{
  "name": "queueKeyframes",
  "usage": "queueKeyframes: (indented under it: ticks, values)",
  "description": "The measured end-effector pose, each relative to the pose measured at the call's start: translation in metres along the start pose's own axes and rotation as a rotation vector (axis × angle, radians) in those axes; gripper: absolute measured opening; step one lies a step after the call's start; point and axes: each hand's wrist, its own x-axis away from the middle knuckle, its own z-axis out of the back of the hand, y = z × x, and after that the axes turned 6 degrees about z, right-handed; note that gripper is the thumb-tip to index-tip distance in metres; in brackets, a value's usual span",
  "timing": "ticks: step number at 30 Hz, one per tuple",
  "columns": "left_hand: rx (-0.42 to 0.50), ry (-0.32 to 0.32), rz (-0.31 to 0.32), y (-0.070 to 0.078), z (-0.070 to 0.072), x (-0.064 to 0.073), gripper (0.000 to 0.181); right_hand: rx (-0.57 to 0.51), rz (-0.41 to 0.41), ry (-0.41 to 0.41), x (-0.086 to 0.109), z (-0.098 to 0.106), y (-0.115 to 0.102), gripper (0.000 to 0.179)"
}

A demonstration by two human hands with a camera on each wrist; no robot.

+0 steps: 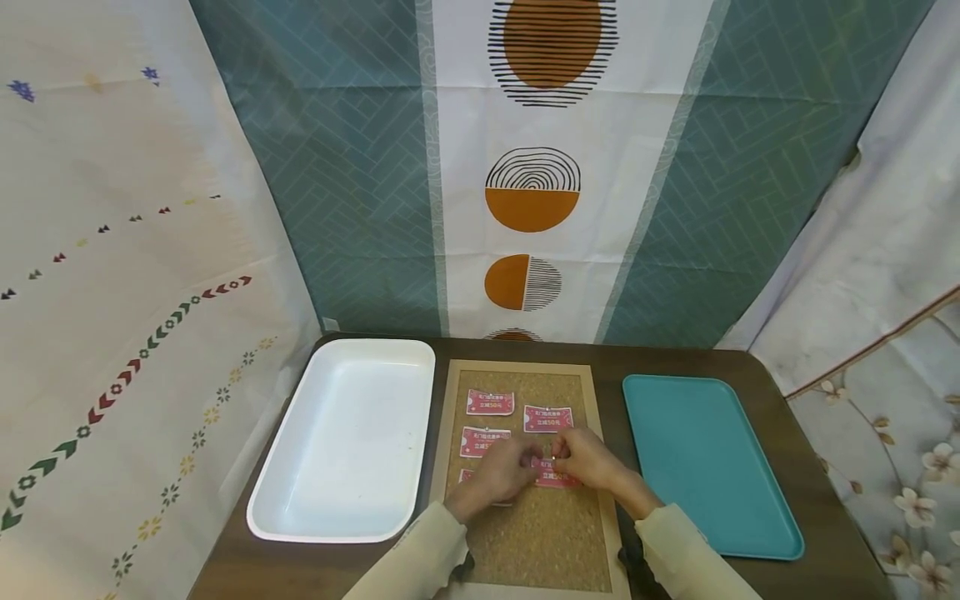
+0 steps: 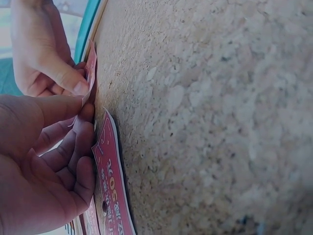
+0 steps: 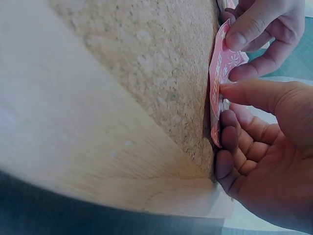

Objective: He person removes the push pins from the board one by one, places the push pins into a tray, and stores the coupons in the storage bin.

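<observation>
A framed corkboard (image 1: 547, 542) lies on the table with several small red printed coupons on it. My left hand (image 1: 504, 469) pinches the left end of one red coupon (image 1: 552, 477) between thumb and fingers, close over the cork. At the coupon's upper edge, my right hand (image 1: 588, 458) pinches a small shiny pin (image 3: 226, 104) between thumb and forefinger, its other fingers curled beneath. In the left wrist view another coupon (image 2: 111, 176), with a pin in it, lies just below my left hand. Part of the lower left coupon is hidden behind that hand.
Left of the board stands a white tray (image 1: 258, 521); a teal tray (image 1: 712, 467) lies to its right. Both rest on the dark wooden table (image 1: 607, 357). Two pinned coupons, an upper left one (image 1: 491, 403) and an upper right one (image 1: 547, 419), sit above my hands.
</observation>
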Motion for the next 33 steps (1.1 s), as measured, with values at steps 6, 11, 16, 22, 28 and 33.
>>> queueKeyframes:
  ticks: [6, 11, 16, 22, 28, 33]
  values:
    - [-0.001, -0.009, 0.012, 0.0008, 0.0015, 0.0001, 0.016, 0.010, 0.035, 0.017, 0.0006, 0.0006, 0.0005, 0.016]
    - [0.001, -0.002, 0.009, 0.0020, 0.0017, 0.0013, 0.015, 0.018, 0.062, 0.030, 0.0010, -0.0006, 0.0009, 0.016]
    - [0.015, 0.000, 0.018, 0.0028, 0.0007, 0.0027, 0.016, 0.006, 0.052, 0.022, 0.0020, -0.0015, 0.0008, 0.015]
    - [0.014, 0.008, 0.012, 0.0018, 0.0002, 0.0023, 0.015, 0.002, 0.064, 0.018, 0.0009, -0.0016, 0.0012, 0.014]
    - [0.025, -0.001, 0.018, 0.0004, 0.0007, 0.0025, 0.015, -0.006, 0.063, 0.022, 0.0004, -0.0025, 0.0009, 0.014]
    - [0.015, -0.001, 0.008, 0.0000, 0.0003, 0.0028, 0.015, -0.030, 0.050, 0.023, 0.0019, -0.0028, -0.0009, 0.015]
